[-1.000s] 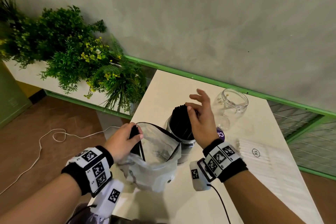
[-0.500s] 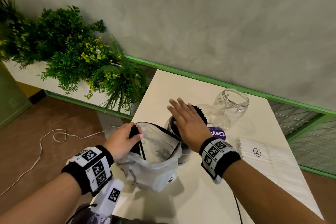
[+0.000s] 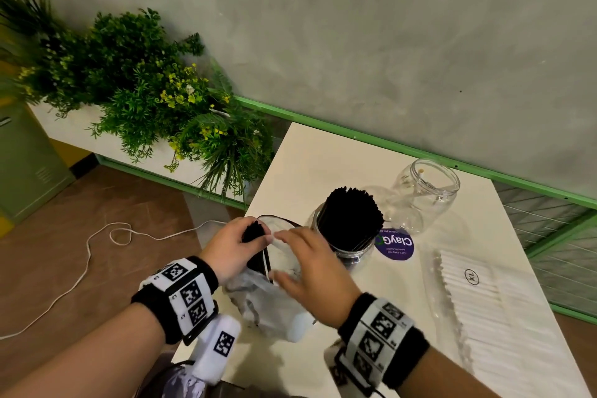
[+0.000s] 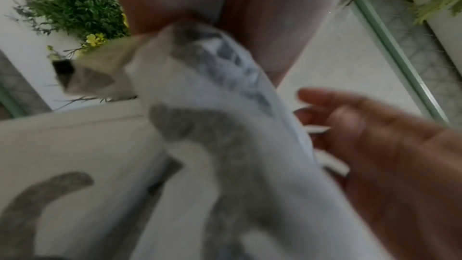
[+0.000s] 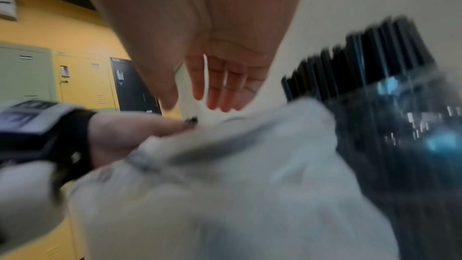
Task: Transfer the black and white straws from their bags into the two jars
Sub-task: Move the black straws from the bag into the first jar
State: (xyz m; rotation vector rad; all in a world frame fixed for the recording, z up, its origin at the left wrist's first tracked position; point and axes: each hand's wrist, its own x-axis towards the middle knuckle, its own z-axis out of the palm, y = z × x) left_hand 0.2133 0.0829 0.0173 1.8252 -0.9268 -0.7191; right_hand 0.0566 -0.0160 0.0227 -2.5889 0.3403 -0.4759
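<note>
My left hand (image 3: 231,247) grips the bag (image 3: 271,300) rim with the last black straws (image 3: 253,233); my right hand (image 3: 310,265), fingers spread, reaches in. I should pinch that clump together and lift it straight into the nearly full jar (image 3: 345,236) on the bench (image 3: 323,155).

Seen along the right hand (image 5: 200,46), its fingers (image 5: 217,86) hang straight and slightly spread above a pale plastic bag (image 5: 225,195). The left hand (image 5: 130,131) grips the bag's rim. At right, blurred black straws (image 5: 362,62) stand in what looks like a clear jar (image 5: 412,135). Yellow and green lockers (image 5: 75,78) stand behind.
</note>
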